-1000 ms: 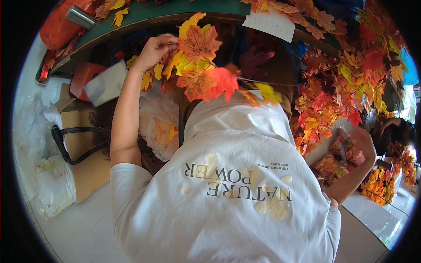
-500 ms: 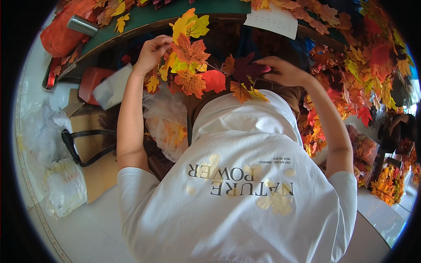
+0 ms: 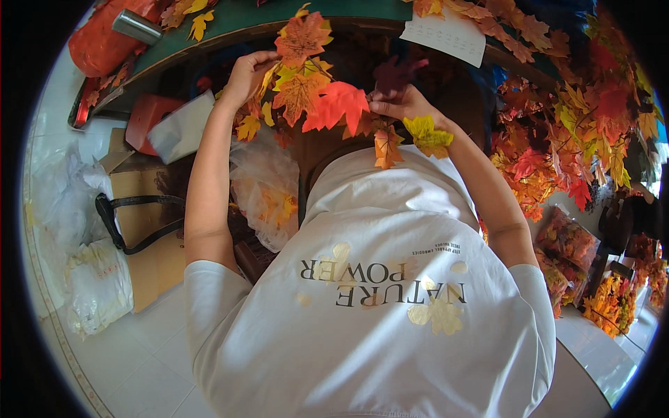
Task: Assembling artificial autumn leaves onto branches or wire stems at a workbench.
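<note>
A garland of artificial maple leaves in orange, red and yellow stretches between my hands, above my lap. My left hand is closed on its left end, with the fingertips partly behind leaves. My right hand pinches the garland near a bright red leaf. A dark purple leaf stands up beyond my right fingers. Below that hand hang an orange leaf and a yellow-green leaf.
A green-topped table curves along the far side, with a paper sheet at its edge. Many leaf garlands hang at the right. On the left are a cardboard box, a black strap and plastic bags.
My right hand has moved left and inward along the garland, to beside the red leaf. The leaves have shifted and turned, and the yellow-green leaf now hangs over my right wrist.
</note>
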Tool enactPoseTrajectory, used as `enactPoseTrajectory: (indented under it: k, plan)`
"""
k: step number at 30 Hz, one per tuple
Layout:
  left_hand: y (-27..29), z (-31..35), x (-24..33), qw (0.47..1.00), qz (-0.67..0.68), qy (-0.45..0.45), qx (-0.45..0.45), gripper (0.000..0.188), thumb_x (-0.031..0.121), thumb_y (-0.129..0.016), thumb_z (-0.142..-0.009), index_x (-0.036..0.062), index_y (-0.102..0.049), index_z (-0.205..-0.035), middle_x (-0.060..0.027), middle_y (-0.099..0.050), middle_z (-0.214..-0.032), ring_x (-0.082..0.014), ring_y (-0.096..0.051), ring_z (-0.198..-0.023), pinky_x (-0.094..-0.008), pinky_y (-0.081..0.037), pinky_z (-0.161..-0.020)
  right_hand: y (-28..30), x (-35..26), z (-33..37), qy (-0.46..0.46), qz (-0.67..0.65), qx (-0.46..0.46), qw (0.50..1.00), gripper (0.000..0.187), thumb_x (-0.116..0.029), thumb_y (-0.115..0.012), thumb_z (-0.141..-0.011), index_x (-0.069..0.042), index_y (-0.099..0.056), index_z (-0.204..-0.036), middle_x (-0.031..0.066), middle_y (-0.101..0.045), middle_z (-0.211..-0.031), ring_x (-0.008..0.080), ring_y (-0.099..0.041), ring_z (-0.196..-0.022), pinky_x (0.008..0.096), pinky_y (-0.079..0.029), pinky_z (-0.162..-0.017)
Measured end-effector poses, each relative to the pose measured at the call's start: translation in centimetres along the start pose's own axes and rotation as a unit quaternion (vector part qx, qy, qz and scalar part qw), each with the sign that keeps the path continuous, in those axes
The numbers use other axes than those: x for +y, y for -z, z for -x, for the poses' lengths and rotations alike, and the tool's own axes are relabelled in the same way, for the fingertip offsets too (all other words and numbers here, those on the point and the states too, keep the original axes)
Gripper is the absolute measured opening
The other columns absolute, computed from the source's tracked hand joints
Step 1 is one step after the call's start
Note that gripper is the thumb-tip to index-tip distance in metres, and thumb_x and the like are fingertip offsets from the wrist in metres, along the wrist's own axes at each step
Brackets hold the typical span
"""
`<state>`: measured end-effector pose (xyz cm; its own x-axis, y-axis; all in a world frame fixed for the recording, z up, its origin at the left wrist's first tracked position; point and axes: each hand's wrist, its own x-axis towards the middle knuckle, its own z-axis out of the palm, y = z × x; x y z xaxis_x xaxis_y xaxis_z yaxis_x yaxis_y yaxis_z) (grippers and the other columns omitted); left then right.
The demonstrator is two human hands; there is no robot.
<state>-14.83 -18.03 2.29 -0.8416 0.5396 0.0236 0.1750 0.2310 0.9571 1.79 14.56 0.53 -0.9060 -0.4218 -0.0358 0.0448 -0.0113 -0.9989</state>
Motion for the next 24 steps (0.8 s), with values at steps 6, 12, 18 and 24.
enactPoseTrajectory:
  k: [6,12,18,24]
  plan:
    - [1.0,3.0,3.1,0.907,-0.4,-0.086,0.103,0.031,0.008,-0.064,-0.08,0.003,-0.059,-0.11,-0.0139,-0.059,-0.109,-0.0265,-0.059,-0.094,-0.0338,-0.047,-0.083,-0.7,-3.1,-0.7,-0.089,-0.049,0.034,0.994,0.022,-0.026,-0.062,-0.088,-0.008,-0.064,-0.1,-0.0016,-0.063,-0.089,0.0059,-0.057,-0.081,0.022,-0.049,-0.067]
    - [-2.2,12.7,15.3,0.832,-0.484,0.15,-0.226,0.018,0.015,-0.053,-0.086,-0.0003,-0.063,-0.085,-0.0206,-0.061,-0.086,-0.0362,-0.057,-0.085,-0.0419,-0.046,-0.076,-1.8,-3.5,-1.8,-0.068,-0.209,0.025,0.975,0.019,-0.021,-0.059,-0.09,-0.006,-0.063,-0.101,0.0007,-0.064,-0.101,0.0085,-0.059,-0.086,0.0237,-0.052,-0.071]
    - [-10.7,15.0,17.6,0.963,-0.103,0.06,-0.243,0.017,0.005,-0.049,-0.09,-0.0018,-0.06,-0.101,-0.0095,-0.062,-0.085,-0.017,-0.062,-0.075,-0.0286,-0.051,-0.069,-4.2,-4.6,-3.4,-0.072,-0.183,0.008,0.981,0.021,-0.011,-0.056,-0.09,-0.001,-0.06,-0.108,0.0031,-0.062,-0.106,0.01,-0.059,-0.093,0.0241,-0.05,-0.074]
    - [-13.1,11.5,13.5,0.976,0.095,0.171,-0.096,0.023,0.011,-0.049,-0.094,-0.0024,-0.055,-0.111,-0.0068,-0.062,-0.092,-0.0114,-0.061,-0.078,-0.0248,-0.052,-0.072,-5.0,-4.9,-4.3,0.038,-0.166,0.004,0.985,0.024,-0.004,-0.051,-0.089,0.002,-0.056,-0.111,0.0097,-0.059,-0.11,0.0172,-0.058,-0.099,0.0288,-0.049,-0.084]
